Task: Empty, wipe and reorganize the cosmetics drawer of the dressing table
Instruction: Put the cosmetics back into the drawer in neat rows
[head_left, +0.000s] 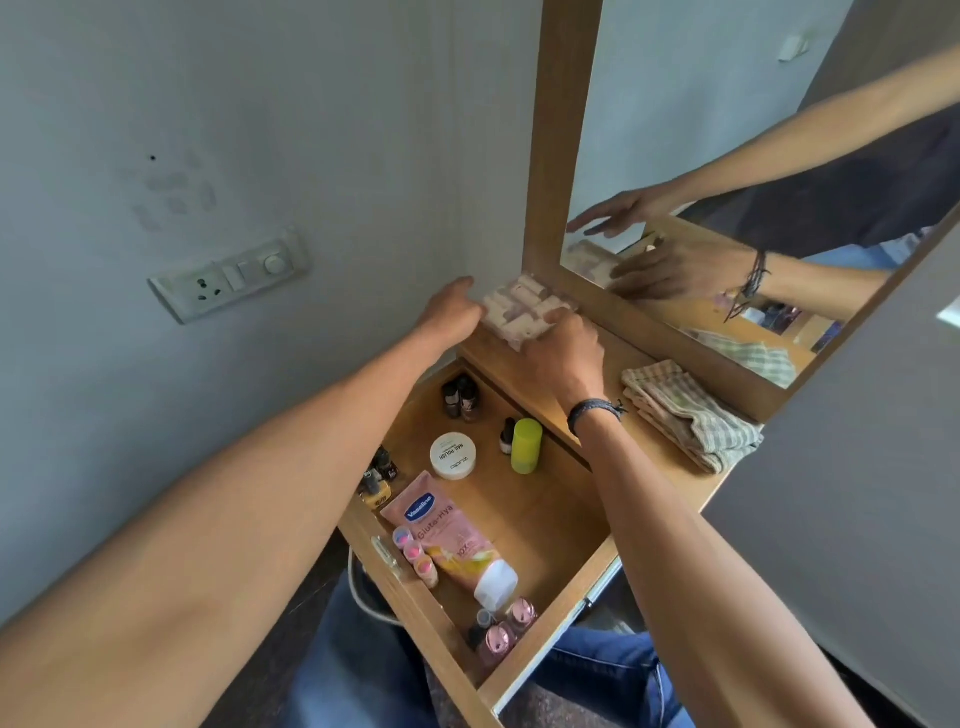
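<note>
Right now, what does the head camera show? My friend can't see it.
The left hand and right hand hold a clear pack of pale pink cylinders on the wooden dressing table, above its open drawer of cosmetics.

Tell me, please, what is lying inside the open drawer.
The drawer holds a pink Vaseline tube, a white round jar, a yellow-green bottle, small dark bottles and pink-capped bottles. The right forearm covers its right side, and the tabletop hides its rear.
</note>
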